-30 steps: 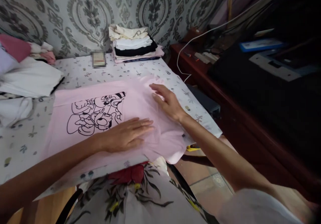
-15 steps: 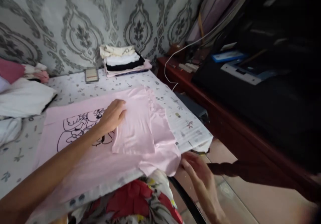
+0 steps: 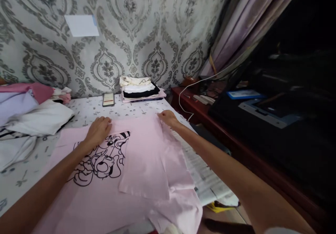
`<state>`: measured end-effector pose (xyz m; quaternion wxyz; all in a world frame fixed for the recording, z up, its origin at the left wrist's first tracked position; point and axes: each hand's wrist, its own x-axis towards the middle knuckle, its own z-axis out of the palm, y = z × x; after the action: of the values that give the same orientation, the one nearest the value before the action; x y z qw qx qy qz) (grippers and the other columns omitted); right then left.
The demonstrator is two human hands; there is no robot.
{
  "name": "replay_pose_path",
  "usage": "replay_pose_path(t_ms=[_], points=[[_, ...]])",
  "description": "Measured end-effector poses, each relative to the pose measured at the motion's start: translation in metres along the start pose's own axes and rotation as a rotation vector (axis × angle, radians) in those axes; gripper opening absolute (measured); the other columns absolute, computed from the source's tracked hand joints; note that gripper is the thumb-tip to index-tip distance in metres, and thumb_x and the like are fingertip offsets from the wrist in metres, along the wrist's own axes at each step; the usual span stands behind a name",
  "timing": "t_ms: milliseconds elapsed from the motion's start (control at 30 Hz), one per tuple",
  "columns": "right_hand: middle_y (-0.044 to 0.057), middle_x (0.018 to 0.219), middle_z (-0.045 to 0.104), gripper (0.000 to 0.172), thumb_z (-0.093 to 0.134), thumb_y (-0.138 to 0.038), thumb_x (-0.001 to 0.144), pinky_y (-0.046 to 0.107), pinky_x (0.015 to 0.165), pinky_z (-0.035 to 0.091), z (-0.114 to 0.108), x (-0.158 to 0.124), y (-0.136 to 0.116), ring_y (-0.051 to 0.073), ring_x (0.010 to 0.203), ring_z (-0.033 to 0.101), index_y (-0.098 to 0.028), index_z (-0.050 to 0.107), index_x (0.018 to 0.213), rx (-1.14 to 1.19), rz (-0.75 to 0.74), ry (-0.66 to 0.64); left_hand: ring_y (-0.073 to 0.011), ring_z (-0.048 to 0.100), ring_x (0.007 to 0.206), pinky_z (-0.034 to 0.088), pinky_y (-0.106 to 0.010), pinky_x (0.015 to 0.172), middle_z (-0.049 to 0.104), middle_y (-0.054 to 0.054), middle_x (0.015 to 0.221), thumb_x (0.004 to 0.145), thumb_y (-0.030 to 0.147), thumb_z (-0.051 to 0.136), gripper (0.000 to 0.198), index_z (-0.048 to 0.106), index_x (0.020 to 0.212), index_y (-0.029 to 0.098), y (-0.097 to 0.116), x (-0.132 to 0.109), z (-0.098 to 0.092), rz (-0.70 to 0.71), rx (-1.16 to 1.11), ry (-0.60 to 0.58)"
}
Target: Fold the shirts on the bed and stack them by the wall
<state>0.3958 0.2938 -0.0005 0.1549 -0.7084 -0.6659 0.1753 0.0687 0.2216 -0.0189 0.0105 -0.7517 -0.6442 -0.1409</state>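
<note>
We are working over a pink garment (image 3: 105, 202), which is lying spread across the patterned cloth of the surface (image 3: 86, 111), its black line print (image 3: 101, 169) facing up. A flap (image 3: 147, 164) at the right end is lying turned in over the edge of the print, and loose fabric is bunching beneath it and sagging at the near right corner.

Our right hand (image 3: 168, 117) is holding a closed grip at the flap's far right corner, apparently pinching pink fabric between the fingertips. Our left hand (image 3: 99, 130) is resting on the garment's far edge, beside the print, fingers curled down; whether that grip is pinching cloth or only pressing, we are unable to tell.

We are judging this to be mid-fold: squaring up the turned-in end. The next move is probably calling for the far edge being drawn straight and the bunched part being tucked flat, before any further turning over.

A folded stack (image 3: 140, 94) is sitting beyond the right hand, near the wall; a loose pile (image 3: 44, 117) is lying to the left.
</note>
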Motion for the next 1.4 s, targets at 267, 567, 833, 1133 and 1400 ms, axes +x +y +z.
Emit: replay_pose_path(t_ms=[267, 567, 833, 1133, 1400], points=[[0.013, 0.101, 0.074, 0.020, 0.053, -0.026, 0.090, 0.030, 0.067, 0.041, 0.020, 0.028, 0.001, 0.025, 0.094, 0.065, -0.017, 0.071, 0.091, -0.160, 0.018, 0.063, -0.0279, 0.030, 0.150, 0.025, -0.046, 0.121, 0.036, -0.015, 0.161, 0.099, 0.050, 0.028, 0.065, 0.038, 0.150, 0.012, -0.062, -0.026, 0.015, -0.067, 0.035, -0.163], [0.012, 0.091, 0.071, 0.018, 0.055, -0.033, 0.091, 0.032, 0.061, 0.037, 0.032, 0.038, 0.013, 0.026, 0.083, 0.063, -0.021, 0.066, 0.084, -0.187, -0.095, 0.132, -0.0311, 0.019, 0.154, 0.023, -0.054, 0.120, 0.023, -0.020, 0.165, 0.098, 0.059, 0.024, 0.075, 0.030, 0.155, 0.009, -0.130, -0.078, -0.008, -0.378, 0.152, -0.190], [0.008, 0.102, 0.069, 0.017, 0.056, -0.027, 0.088, 0.031, 0.074, 0.046, 0.013, -0.018, 0.039, 0.021, 0.088, 0.062, -0.020, 0.065, 0.101, 0.169, -0.246, 0.256, -0.0363, 0.026, 0.150, 0.025, -0.057, 0.119, 0.030, -0.022, 0.161, 0.098, 0.054, 0.030, 0.070, 0.035, 0.150, 0.008, -0.081, -0.103, -0.035, -0.152, 0.106, -0.075], [-0.001, 0.058, 0.052, 0.043, 0.051, -0.050, 0.095, 0.030, 0.060, 0.043, 0.007, -0.281, 0.086, 0.016, 0.059, 0.051, -0.023, 0.052, 0.062, 0.505, 0.104, 0.584, -0.0238, 0.047, 0.137, 0.038, -0.045, 0.116, 0.054, -0.008, 0.145, 0.105, 0.038, 0.036, 0.040, 0.044, 0.142, 0.023, 0.083, -0.139, -0.036, 0.777, -0.291, -0.288], [0.010, 0.113, 0.071, 0.058, 0.073, -0.060, 0.076, 0.039, 0.085, 0.055, 0.079, -0.344, 0.099, 0.028, 0.104, 0.066, -0.021, 0.062, 0.119, 0.999, 0.260, 0.176, -0.0225, 0.061, 0.101, 0.051, -0.040, 0.090, 0.066, -0.009, 0.110, 0.102, 0.021, 0.042, 0.019, 0.057, 0.113, 0.016, 0.145, -0.124, -0.013, 1.013, -0.189, -0.242]])
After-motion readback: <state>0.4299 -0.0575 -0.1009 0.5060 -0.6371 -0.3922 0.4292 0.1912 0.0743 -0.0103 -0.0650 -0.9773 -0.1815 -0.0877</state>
